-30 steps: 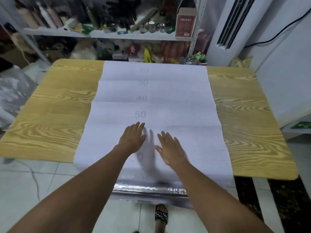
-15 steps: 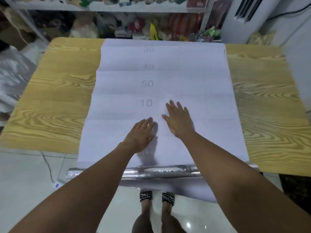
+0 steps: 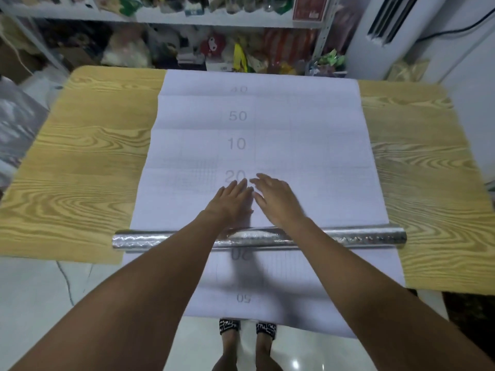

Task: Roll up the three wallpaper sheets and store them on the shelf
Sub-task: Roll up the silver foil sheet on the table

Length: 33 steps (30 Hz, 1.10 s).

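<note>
**Presently: one wallpaper sheet, flat on table, roll lying across it**

Item: wallpaper sheet [image 3: 308,145]. Pale backing side up, faint grid, grey numerals down the middle, soft creases running left to right. It covers the middle of the wood-grain table [image 3: 80,170] from the far edge to the near edge, and its near end hangs toward the floor.

Item: silver roll [image 3: 375,236]. Shiny, crinkled, long axis left to right, resting across the sheet at the near table edge. Whether it is this sheet's wound end cannot be told.

Hands: left hand [image 3: 230,199] and right hand [image 3: 276,199] lie palm down, fingers straight, side by side at the sheet's middle, gripping nothing.

Key relation: the roll lies just near of both hands, under the forearms, about equally close to each.

Destination: shelf [image 3: 214,21], beyond the far edge, crowded.
</note>
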Each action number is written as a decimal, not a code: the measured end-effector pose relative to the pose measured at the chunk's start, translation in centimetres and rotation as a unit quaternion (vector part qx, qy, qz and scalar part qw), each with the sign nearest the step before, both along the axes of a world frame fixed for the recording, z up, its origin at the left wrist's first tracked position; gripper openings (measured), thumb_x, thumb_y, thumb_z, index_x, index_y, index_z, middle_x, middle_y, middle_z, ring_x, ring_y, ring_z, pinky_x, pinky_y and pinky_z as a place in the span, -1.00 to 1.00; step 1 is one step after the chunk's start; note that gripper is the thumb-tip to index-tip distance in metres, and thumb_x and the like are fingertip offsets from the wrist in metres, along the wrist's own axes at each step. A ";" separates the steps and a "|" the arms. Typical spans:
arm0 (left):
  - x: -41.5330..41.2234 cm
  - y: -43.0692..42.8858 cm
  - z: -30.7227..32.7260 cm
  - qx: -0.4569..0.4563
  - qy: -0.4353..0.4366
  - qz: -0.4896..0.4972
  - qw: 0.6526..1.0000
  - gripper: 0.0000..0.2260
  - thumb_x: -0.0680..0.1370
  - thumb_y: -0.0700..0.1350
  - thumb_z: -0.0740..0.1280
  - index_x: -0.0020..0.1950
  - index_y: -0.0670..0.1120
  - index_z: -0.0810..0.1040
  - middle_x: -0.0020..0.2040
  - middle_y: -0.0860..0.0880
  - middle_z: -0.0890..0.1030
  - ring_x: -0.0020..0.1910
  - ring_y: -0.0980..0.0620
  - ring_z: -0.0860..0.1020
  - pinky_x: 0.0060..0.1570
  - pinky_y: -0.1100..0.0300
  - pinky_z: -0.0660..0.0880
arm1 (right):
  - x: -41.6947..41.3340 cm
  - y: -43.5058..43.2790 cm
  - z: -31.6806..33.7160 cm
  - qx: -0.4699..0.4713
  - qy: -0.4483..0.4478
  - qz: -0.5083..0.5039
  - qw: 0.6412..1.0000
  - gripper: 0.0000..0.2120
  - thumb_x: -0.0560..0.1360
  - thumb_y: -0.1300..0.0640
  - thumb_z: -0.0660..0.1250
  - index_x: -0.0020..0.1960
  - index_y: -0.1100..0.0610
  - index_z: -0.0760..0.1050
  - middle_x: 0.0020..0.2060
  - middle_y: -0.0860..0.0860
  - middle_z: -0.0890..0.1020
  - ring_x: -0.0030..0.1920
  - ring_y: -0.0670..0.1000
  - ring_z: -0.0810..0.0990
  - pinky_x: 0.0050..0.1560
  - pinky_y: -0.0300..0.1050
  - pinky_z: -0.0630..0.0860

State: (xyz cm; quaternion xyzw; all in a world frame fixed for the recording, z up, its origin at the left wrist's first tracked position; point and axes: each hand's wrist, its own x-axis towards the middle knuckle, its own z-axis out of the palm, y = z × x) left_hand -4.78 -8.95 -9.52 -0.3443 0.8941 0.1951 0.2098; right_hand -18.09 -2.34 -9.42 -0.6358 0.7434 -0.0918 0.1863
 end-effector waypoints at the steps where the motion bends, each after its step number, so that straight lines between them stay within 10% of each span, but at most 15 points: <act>1: -0.3 -0.4 0.4 0.008 -0.001 0.002 1.000 -0.46 0.64 0.03 0.07 0.55 -0.04 -0.08 0.57 -0.01 -0.15 0.55 -0.03 -0.13 0.51 0.00 -0.09 | 0.5 0.5 0.1 -0.012 -0.011 0.006 1.000 -0.65 0.61 0.06 0.14 0.38 0.07 0.38 0.38 0.03 0.41 0.30 0.09 0.43 0.31 -0.02 0.29; 7: -0.3 -1.6 1.5 0.007 0.008 -0.020 1.000 -0.46 0.59 0.08 0.16 0.50 -0.10 0.11 0.55 -0.06 0.00 0.52 -0.05 0.04 0.46 -0.01 0.09 | 1.5 4.0 0.6 -0.028 0.007 0.066 0.997 -0.74 0.56 -0.05 0.22 0.10 0.11 0.50 0.00 0.00 0.56 0.01 0.06 0.49 0.03 -0.06 0.38; 16: 1.6 1.5 0.8 0.021 0.094 0.012 0.995 -0.70 0.64 0.03 0.09 0.27 -0.07 0.44 0.23 -0.04 0.46 0.23 -0.08 0.37 0.12 0.07 0.36 | 1.5 4.7 0.0 0.035 0.039 -0.026 0.998 -0.59 0.47 -0.11 0.35 0.23 0.09 0.47 0.12 0.03 0.50 0.17 0.06 0.40 0.16 -0.07 0.30; 33: 3.6 4.3 3.1 0.017 0.163 0.108 0.981 -0.80 0.47 -0.14 0.40 0.04 -0.12 0.48 -0.08 -0.08 0.51 -0.02 -0.11 0.50 -0.10 0.16 0.27 | 1.2 7.5 1.8 0.010 -0.009 -0.057 0.998 -0.68 0.48 -0.14 0.33 0.16 -0.01 0.54 0.03 -0.04 0.60 0.10 0.03 0.49 0.09 -0.05 0.36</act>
